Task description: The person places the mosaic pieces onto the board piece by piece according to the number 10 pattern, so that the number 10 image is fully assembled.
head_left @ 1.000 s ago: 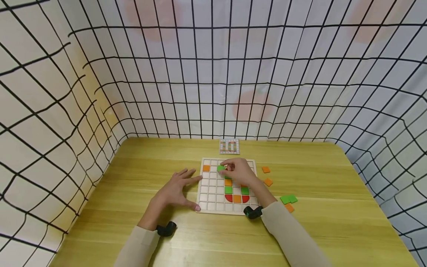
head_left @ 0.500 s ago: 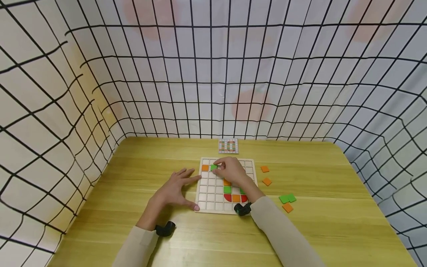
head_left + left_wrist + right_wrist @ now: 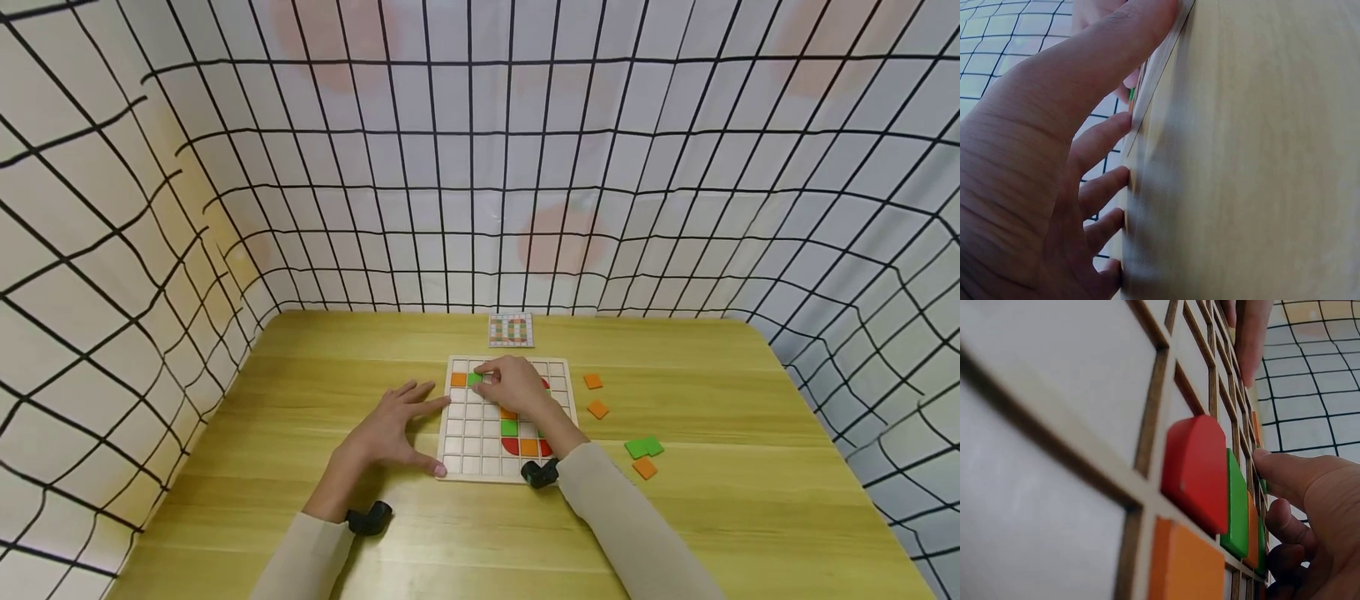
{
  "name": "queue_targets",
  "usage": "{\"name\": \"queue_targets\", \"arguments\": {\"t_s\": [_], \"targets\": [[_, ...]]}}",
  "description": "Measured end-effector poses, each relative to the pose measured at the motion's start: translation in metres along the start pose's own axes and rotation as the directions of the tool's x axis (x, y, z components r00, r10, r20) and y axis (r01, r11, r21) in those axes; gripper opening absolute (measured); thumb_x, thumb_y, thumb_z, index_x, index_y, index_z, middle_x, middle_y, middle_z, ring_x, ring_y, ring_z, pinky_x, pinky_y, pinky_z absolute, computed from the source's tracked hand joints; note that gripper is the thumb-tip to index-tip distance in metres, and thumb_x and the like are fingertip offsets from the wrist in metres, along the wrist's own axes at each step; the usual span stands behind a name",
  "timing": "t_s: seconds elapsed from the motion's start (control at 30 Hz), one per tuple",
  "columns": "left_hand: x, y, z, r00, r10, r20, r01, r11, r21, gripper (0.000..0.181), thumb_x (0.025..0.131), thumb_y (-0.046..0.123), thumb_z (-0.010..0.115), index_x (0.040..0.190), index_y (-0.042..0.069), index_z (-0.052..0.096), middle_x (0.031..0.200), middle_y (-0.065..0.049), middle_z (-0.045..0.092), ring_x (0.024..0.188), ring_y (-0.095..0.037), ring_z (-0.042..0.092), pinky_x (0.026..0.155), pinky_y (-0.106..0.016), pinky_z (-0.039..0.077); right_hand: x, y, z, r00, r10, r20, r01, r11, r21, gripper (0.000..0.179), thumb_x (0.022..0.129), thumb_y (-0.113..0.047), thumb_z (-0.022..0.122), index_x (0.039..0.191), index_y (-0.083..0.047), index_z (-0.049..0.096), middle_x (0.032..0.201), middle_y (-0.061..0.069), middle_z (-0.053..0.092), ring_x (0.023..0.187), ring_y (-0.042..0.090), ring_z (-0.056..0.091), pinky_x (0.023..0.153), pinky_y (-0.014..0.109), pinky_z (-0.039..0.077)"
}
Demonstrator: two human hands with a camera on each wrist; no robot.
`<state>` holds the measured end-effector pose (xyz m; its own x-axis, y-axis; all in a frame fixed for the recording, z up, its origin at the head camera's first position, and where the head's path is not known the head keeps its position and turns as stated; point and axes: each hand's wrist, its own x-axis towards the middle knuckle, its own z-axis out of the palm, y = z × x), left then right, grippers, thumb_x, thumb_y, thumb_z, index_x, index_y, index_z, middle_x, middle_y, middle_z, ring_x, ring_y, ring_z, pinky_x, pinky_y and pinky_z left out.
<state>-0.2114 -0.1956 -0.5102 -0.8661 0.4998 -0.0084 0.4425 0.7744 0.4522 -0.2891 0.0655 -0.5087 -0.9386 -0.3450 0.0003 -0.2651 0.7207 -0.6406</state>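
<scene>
A pale wooden grid board (image 3: 465, 429) lies on the table with colored tiles in its cells. My right hand (image 3: 517, 387) is over its upper part, thumb and index finger pinching a square green tile (image 3: 476, 378) beside an orange tile (image 3: 458, 379) in the same row. In the right wrist view the thumb (image 3: 1279, 469) reaches the board surface past a rounded red tile (image 3: 1194, 475) and a green one. My left hand (image 3: 390, 425) lies spread at the board's left side, thumb at the near corner and index fingertip at the edge.
Right of the board lie loose orange tiles (image 3: 593, 381), two green tiles (image 3: 643, 447) and another orange tile (image 3: 645, 468). A small printed pattern card (image 3: 511, 331) sits behind the board. White walls with a black grid (image 3: 480, 167) enclose the table's back and sides.
My right hand has moved left with the green tile, bringing it from farther right along the row to beside the orange tile. The left hand keeps its place at the board edge.
</scene>
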Motion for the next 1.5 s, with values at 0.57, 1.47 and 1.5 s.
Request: {"name": "queue_targets", "arguments": {"t_s": [0.57,1.47,1.5], "targets": [[0.003,0.002,0.002,1.000,0.007,0.007,-0.007,1.000,-0.009,0.111,0.060,0.076,0.086,0.154,0.030,0.050,0.169,-0.012,0.032,0.157,-0.046,0.020,0.121,-0.075,0.016,-0.019,0.016,-0.021,0.996,0.030,-0.079,-0.017,0.987,0.162,0.038,0.093,-0.034,0.079,0.126,-0.017,0.075,0.067,0.000,0.054,0.057,0.015,0.043,0.054,0.027,0.034],[0.000,0.002,-0.001,1.000,-0.010,0.006,0.010,1.000,-0.006,0.111,0.060,0.074,0.087,0.155,0.030,0.049,0.169,-0.011,0.030,0.158,-0.044,0.018,0.124,-0.072,0.012,-0.101,0.096,-0.085,0.980,0.080,-0.183,-0.074,0.996,0.042,0.047,0.088,-0.037,0.083,0.125,-0.009,0.074,0.083,0.001,0.061,0.074,0.018,0.050,0.065,0.029,0.041],[0.000,0.002,-0.001,1.000,-0.010,0.006,0.010,1.000,-0.007,0.111,0.060,0.074,0.087,0.155,0.030,0.049,0.169,-0.011,0.030,0.158,-0.044,0.018,0.124,-0.072,0.011,-0.104,0.099,-0.086,0.980,0.080,-0.184,-0.074,0.997,0.036,0.047,0.088,-0.037,0.083,0.125,-0.009,0.074,0.083,0.001,0.061,0.074,0.018,0.051,0.065,0.028,0.042]]}}
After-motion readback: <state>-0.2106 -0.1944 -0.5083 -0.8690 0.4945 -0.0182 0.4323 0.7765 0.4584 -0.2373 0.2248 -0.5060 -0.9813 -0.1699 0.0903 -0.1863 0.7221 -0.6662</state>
